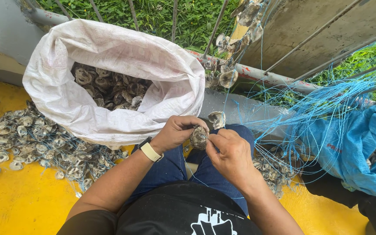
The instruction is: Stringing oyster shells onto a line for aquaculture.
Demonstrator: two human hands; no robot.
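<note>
Both sets of fingers [202,130] clamp one shell [199,138] above the lap, left hand [176,132] cupping it, right hand [228,153] pinching its edge. Blue line [314,109] runs off right. Threading likely goes best with the shell held steady. Behind, a white sack [109,82] holds more; strung shells [35,143] lie on the yellow floor [18,204].

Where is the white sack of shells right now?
In the head view, the white sack stands open at upper left on the yellow floor, just beyond the left hand, beside the loose shell pile.
</note>
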